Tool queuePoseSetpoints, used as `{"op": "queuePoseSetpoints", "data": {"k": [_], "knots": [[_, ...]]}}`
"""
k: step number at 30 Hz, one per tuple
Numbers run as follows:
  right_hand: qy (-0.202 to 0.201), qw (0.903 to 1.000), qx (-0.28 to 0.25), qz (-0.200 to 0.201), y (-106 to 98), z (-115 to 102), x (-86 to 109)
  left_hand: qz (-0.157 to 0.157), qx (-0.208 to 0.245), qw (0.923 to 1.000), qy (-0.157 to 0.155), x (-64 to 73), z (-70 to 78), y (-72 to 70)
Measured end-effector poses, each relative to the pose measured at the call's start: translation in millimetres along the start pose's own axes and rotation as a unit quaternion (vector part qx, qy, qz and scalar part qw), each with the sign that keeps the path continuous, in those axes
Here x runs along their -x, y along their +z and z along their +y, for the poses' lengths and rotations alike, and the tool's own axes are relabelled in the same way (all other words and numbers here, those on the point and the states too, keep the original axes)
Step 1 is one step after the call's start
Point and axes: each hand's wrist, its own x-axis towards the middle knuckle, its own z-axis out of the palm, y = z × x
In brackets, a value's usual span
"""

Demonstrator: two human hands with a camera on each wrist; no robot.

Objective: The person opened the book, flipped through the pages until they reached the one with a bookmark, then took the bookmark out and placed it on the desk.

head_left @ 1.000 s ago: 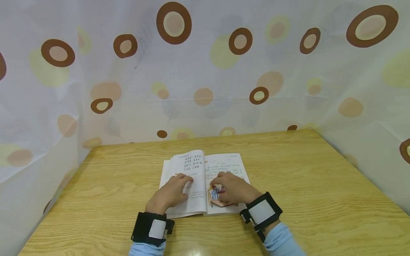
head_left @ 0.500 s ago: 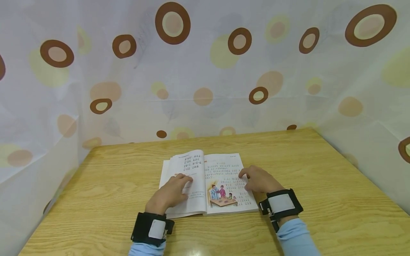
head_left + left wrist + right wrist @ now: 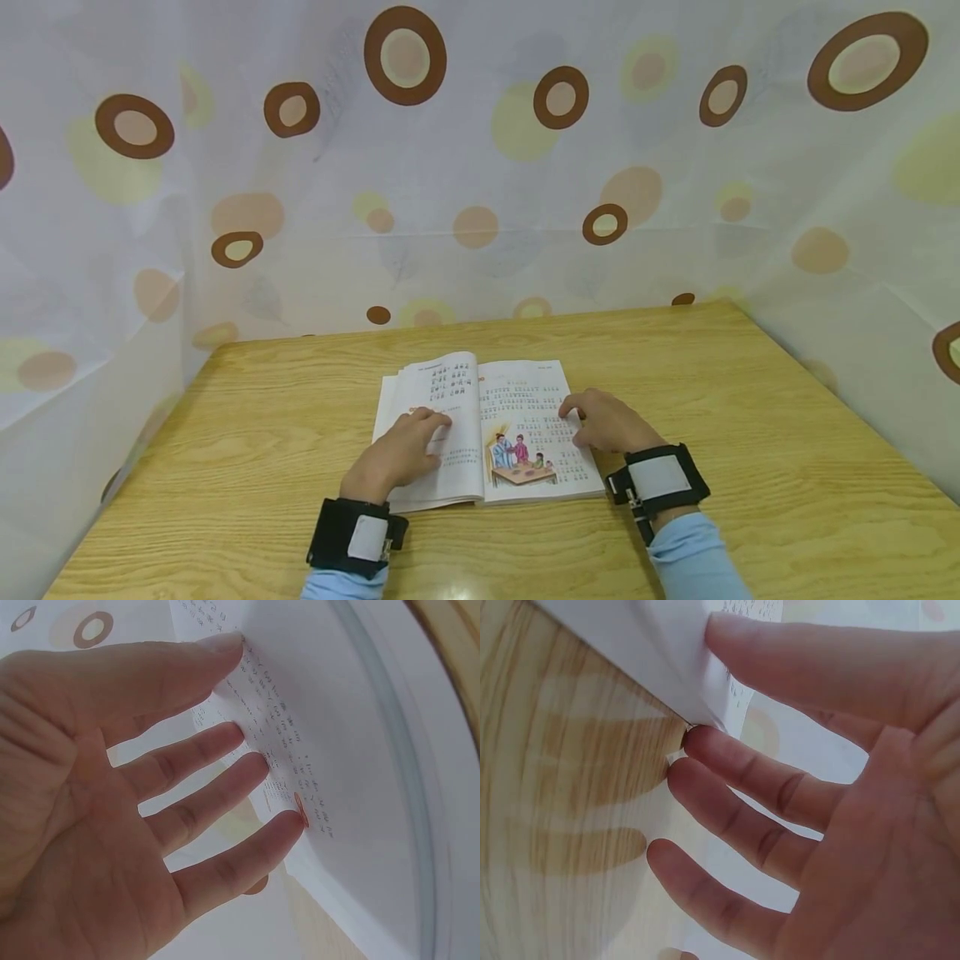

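An open book (image 3: 525, 400) lies on the wooden table, showing printed text on both pages and a coloured picture of several people at a table on the right page. My left hand (image 3: 401, 446) rests on the left page; in the left wrist view its fingertips (image 3: 279, 825) and thumb touch the paper, spread and relaxed. At the book's right edge is my right hand (image 3: 611, 421). In the right wrist view its thumb (image 3: 731, 637) lies against the page, while the other fingers (image 3: 712, 746) extend past the edge to the tabletop. Nothing is pinched in either hand.
The wooden table (image 3: 750, 433) extends around the book on all sides. A white sheet with brown, yellow and peach spots (image 3: 480, 275) hangs behind and along both sides. Black bands with white patches (image 3: 667, 475) are strapped around both wrists.
My right hand has moved right, from over the picture to the right page's outer edge, uncovering the picture. It has stayed there over the last half second. The left hand has not moved.
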Motion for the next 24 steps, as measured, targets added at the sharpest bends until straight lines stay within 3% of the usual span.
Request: {"op": "queuePoseSetpoints", "data": {"k": [24], "knots": [[0.011,0.9996,0.001,0.024,-0.9,-1.8,1.5,0.008,-0.005,0.9999,0.004,0.2,-0.9,1.0]]}}
